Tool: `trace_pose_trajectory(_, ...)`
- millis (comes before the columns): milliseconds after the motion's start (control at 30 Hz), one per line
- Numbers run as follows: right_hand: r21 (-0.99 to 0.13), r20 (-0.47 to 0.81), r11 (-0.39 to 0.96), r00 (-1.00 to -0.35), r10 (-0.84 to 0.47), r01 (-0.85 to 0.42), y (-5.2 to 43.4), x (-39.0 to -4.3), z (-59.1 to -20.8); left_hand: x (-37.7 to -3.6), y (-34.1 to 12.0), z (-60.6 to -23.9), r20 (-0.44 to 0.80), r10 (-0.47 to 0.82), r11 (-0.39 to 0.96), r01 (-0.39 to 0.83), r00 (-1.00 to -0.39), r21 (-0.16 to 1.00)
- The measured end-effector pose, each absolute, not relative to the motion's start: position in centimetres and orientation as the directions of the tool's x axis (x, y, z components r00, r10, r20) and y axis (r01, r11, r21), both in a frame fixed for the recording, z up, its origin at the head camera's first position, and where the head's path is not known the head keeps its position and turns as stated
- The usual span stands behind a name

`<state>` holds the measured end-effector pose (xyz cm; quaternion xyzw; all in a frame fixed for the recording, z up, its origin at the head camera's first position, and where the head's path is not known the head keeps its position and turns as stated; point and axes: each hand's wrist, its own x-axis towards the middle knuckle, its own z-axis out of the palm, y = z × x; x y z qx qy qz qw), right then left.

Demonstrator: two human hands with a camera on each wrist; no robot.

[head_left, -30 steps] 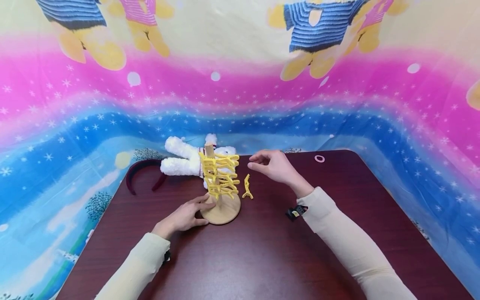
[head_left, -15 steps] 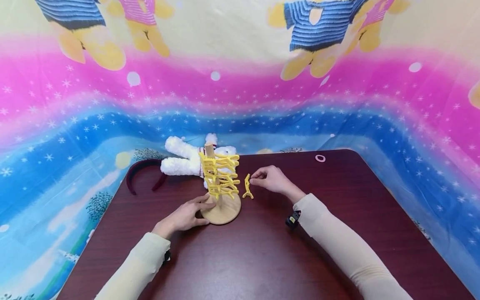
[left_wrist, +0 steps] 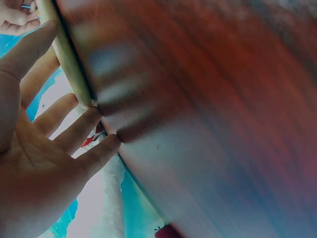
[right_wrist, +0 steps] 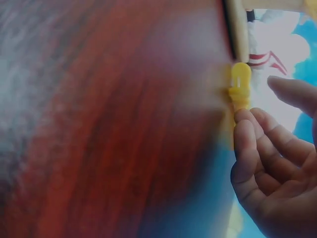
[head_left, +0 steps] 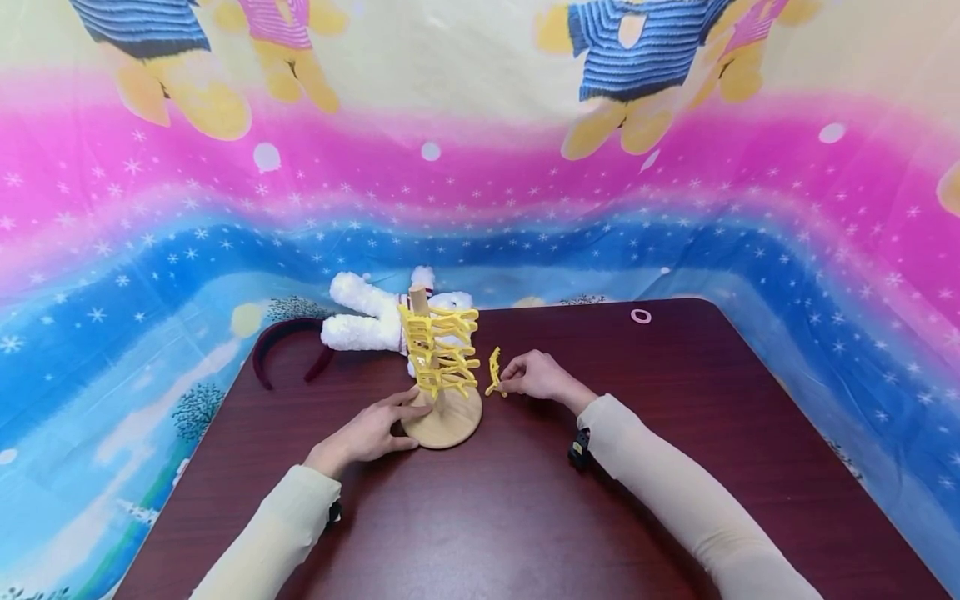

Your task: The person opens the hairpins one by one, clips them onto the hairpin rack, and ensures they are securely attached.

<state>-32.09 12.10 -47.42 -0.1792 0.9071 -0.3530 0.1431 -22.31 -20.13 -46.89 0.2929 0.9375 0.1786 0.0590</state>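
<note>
A wooden stand with a round base [head_left: 448,432] and an upright post [head_left: 418,300] carries several yellow forked plastic pieces [head_left: 454,354], stacked in tiers. At the left of the base, my left hand [head_left: 367,432] rests with its thumb by the near rim and its other fingers farther round; in the left wrist view its fingers look nearly straight. One separate yellow forked plastic piece [head_left: 493,365] is to the right of the stand. My right hand [head_left: 538,377] pinches its near end between thumb and fingertips; the right wrist view shows its rounded end [right_wrist: 241,74] sticking out beyond the fingers.
A white plush toy [head_left: 367,329] lies behind the stand, partly hidden by it. To its left is a dark red headband [head_left: 288,333]. A small pink ring [head_left: 641,317] lies near the back edge of the dark table [head_left: 675,500]. A printed cloth [head_left: 480,192] surrounds the back.
My right hand has come down and toward me, along the loose yellow piece to its near end, and now pinches it. My left hand and the stand have stayed put.
</note>
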Motion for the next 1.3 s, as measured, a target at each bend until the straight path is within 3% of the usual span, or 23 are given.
trace_pose_trajectory(633,-0.639,-0.215,0.763,-0.931,-0.297,-0.096,12.8,-32.8,-47.9,-22.2,-20.1,-46.9,0.009,0.573,0.760,0.535,-0.820,0.368)
trace_pose_trajectory(1300,-0.535,-0.178,0.837,-0.952,-0.249,-0.118,12.8,-32.3,-47.3,-22.3,-20.2,-47.1,-0.009,0.569,0.763,0.524,-0.822,0.378)
